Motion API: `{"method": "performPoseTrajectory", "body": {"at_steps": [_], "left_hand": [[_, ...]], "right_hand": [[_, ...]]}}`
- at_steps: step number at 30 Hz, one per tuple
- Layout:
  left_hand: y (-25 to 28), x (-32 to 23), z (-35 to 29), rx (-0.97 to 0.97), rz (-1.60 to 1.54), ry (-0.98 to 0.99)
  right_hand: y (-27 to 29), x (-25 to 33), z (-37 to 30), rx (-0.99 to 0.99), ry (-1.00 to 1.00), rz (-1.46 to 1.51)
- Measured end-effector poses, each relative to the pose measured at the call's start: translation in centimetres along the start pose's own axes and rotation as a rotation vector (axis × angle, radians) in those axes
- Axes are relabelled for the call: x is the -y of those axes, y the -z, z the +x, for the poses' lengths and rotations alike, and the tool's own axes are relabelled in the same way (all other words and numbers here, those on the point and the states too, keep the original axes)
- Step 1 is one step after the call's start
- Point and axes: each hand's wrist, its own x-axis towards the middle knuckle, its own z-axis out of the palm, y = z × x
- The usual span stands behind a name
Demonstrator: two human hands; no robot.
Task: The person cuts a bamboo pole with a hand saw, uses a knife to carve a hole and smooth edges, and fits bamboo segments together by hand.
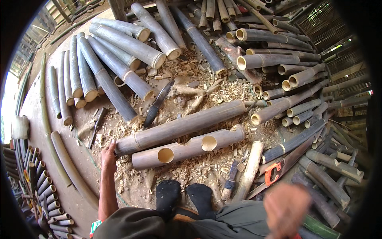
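A person in dark socks works over an earthen floor strewn with pale wood chips, in a space walled at right by slatted material. Stacked bamboo lengths crowd the right side, their cut ends facing inward, while thicker bamboo poles fan out at upper left.

The widest gap in the clutter runs along the left, between a curved bamboo length and the person's left forearm. At right, room is tighter: a saw with an orange handle lies beside a pale stripped piece, with more cut bamboo close by. A long, dark tool rests past the far side of the work.

The left hand grips the near-left end of a long bamboo pole, which slants away to the upper right, ahead of the feet. Just beside it, on the nearer side, lies a bamboo piece with round holes, apart from both hands. The right hand, raised at lower right, is well apart from the pole and blurred; whether it holds anything cannot be told.
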Motion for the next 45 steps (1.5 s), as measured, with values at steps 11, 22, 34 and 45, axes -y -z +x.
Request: {"method": "performPoseTrajectory", "body": {"at_steps": [11,22,34,45], "left_hand": [[-1.1,1.1,-4.3,-0.064,-0.037,-0.091],[-4.4,2.2,-10.9,0.022,-0.032,-0.111],[-3.6,5.4,-11.1,0.025,-0.189,-0.23],[-4.6,4.4,-11.8,0.02,-0.241,-0.357]], "right_hand": [[-2.4,5.1,5.4,0.625,0.33,-0.221],[3.9,-4.5,0.6,-0.587,0.035,-0.011],[7.9,-27.2,-5.7,-1.389,-0.608,0.064],[0.7,-23.7,-8.3,-0.856,-1.554,-0.949]]}}
